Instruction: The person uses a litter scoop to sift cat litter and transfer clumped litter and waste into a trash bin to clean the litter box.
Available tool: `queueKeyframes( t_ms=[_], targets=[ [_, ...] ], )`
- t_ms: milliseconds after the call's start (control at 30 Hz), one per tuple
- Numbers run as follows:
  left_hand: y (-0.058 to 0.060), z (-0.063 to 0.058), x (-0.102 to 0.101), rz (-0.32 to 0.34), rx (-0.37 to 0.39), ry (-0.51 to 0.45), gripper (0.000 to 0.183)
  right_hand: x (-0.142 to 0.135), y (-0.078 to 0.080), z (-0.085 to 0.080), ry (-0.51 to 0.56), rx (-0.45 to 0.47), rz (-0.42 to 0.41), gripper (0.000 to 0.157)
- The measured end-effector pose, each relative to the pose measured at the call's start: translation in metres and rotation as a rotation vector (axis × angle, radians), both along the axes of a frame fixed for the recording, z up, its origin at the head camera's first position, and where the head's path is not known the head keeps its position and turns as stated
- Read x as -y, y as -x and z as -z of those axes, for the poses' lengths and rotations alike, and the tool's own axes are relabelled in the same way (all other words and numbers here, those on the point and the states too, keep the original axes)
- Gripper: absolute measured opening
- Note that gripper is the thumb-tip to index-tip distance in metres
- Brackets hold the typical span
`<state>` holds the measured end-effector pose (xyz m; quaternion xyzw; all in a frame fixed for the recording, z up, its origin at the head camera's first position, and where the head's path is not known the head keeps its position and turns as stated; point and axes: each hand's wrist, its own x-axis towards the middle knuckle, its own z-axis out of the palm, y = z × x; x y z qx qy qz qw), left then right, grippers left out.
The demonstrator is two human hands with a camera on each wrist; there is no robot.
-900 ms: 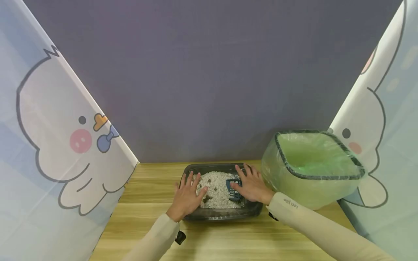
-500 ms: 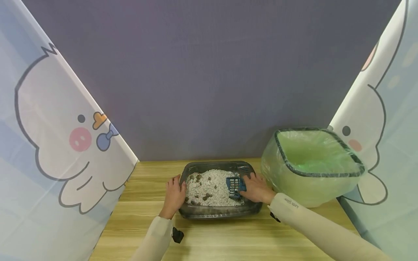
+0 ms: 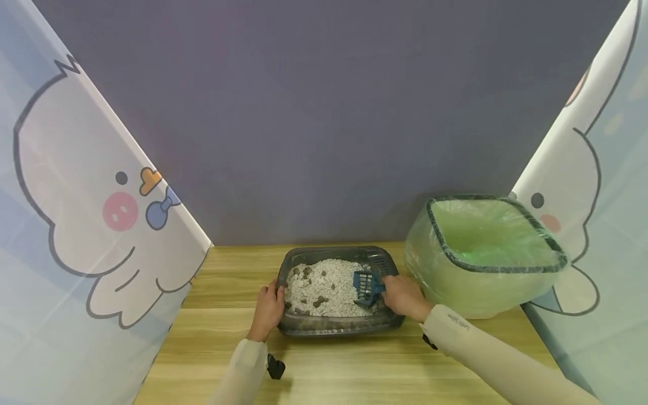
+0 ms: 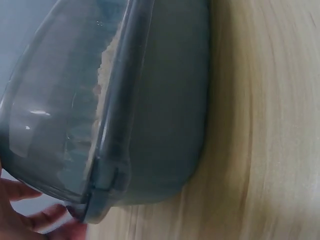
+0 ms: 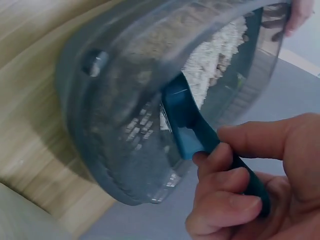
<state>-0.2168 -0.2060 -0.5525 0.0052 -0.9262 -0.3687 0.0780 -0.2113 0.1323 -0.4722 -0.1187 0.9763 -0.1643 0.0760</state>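
Note:
A dark grey translucent litter box (image 3: 341, 328) stands on the wooden table, filled with pale litter (image 3: 339, 281). Several brown clumps (image 3: 319, 302) lie mostly in its left half. With my left hand (image 3: 267, 311) I grip the left rim of the box, fingers curled over the edge in the left wrist view. My right hand (image 3: 404, 297) holds the blue litter scoop (image 3: 365, 288) by its handle, fingers wrapped around it in the right wrist view. The slotted head of the scoop lies at the right side of the litter.
A green bin (image 3: 476, 298) with a clear liner and dark rim stands right of the box, close to my right forearm. A grey wall (image 3: 329, 140) rises behind the table (image 3: 228, 292), and panels with cartoon animals stand on both sides.
My left hand has moved from over the litter to the box's left rim. My right hand has drawn back right and taken hold of the scoop's handle.

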Motion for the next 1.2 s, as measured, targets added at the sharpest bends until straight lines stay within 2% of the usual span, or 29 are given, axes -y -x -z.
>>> queueKeyframes(
  t_ms=[167, 400, 600, 800, 933, 1200],
  targets=[
    [0.002, 0.000, 0.000, -0.019, 0.076, -0.047, 0.050, 0.001, 0.000, -0.010, 0.068, -0.016, -0.023, 0.032],
    [0.006, 0.004, 0.001, 0.009, 0.050, -0.057, 0.054, 0.001, 0.000, -0.010, 0.103, -0.012, -0.037, 0.026],
    [0.006, 0.008, 0.001, 0.006, 0.050, -0.077, 0.056, 0.001, -0.001, 0.003, 0.170, -0.041, -0.023, 0.030],
    [0.005, 0.008, -0.001, -0.003, 0.076, -0.101, 0.056, 0.002, 0.000, 0.022, 0.186, -0.099, -0.054, 0.021],
    [0.003, 0.008, -0.002, -0.016, 0.081, -0.110, 0.055, 0.008, 0.000, 0.033, 0.248, -0.140, -0.043, 0.018],
    [0.004, 0.011, -0.001, -0.020, 0.067, -0.094, 0.059, 0.032, -0.001, 0.049, 0.306, -0.079, -0.085, 0.016]
  ],
)
